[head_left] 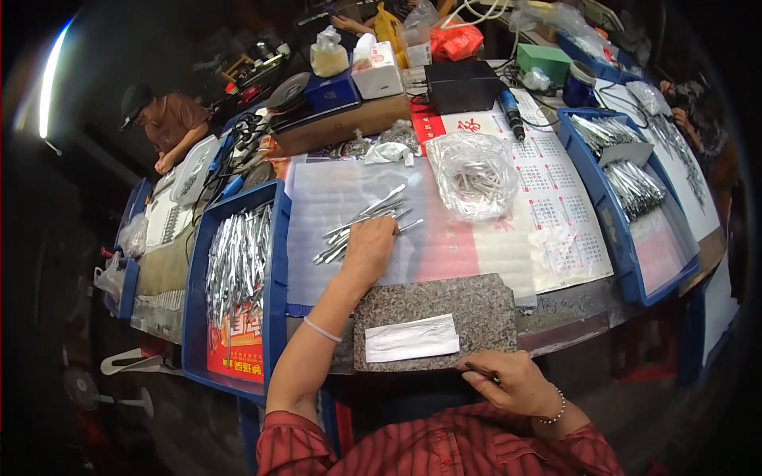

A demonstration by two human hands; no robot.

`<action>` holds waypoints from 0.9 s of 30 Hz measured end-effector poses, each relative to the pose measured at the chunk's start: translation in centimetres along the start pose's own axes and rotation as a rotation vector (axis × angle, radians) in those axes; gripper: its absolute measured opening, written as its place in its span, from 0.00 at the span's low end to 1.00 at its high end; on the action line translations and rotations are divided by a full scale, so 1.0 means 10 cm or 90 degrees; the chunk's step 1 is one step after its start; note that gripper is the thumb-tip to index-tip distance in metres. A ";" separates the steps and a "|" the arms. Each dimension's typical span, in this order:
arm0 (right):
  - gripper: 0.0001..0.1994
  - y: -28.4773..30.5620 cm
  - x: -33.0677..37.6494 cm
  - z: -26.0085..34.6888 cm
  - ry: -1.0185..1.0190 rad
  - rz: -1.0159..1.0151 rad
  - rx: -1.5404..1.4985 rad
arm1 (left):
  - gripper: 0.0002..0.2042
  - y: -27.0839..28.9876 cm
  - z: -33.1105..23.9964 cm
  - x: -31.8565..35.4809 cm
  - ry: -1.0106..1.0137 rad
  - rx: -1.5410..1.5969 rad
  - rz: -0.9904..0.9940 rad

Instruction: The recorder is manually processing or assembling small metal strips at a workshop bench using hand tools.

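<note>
1. On the translucent sheet (pixel 317 198), toward its left edge, lie loose metal rods (pixel 379 208).
2. The left hand (pixel 369 247) covers their near side; hidden fingertips leave its grip unclear.
3. By the stone slab's (pixel 488 309) near right corner, the right hand (pixel 512 382) is half curled, contents unclear.
4. A white strip (pixel 413 337) lies along the slab's near edge.

Glossy metal rods (pixel 371 211), matt stone-like slab (pixel 436 297), plastic bin (pixel 275 262)
</note>
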State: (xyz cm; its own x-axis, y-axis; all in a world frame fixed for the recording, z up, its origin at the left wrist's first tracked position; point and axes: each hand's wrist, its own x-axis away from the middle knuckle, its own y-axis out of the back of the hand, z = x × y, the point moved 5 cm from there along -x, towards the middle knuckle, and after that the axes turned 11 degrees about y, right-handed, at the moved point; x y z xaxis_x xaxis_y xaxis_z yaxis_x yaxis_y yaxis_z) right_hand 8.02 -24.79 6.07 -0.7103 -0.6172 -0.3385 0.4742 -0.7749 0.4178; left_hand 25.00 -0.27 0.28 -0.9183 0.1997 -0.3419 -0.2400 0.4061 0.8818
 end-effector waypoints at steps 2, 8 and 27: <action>0.10 -0.03 -0.01 0.06 0.006 0.003 0.007 | 0.03 0.16 0.03 0.09 0.006 0.001 -0.046; 0.16 0.18 -0.01 -0.06 -0.100 -0.249 -0.214 | 0.10 0.93 -0.90 0.58 0.009 0.175 -0.161; 0.08 0.77 -1.33 -0.60 -0.112 -0.111 0.217 | 0.06 0.96 -0.94 1.88 0.342 1.098 -0.085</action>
State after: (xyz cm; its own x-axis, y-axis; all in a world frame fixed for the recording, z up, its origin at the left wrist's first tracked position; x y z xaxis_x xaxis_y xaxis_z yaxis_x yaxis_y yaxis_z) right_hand 24.22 -23.42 8.73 -0.8567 -0.4252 -0.2921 0.1610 -0.7584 0.6316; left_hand 2.47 -0.99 5.40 -0.9969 -0.0450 0.0652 -0.0735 0.8318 -0.5502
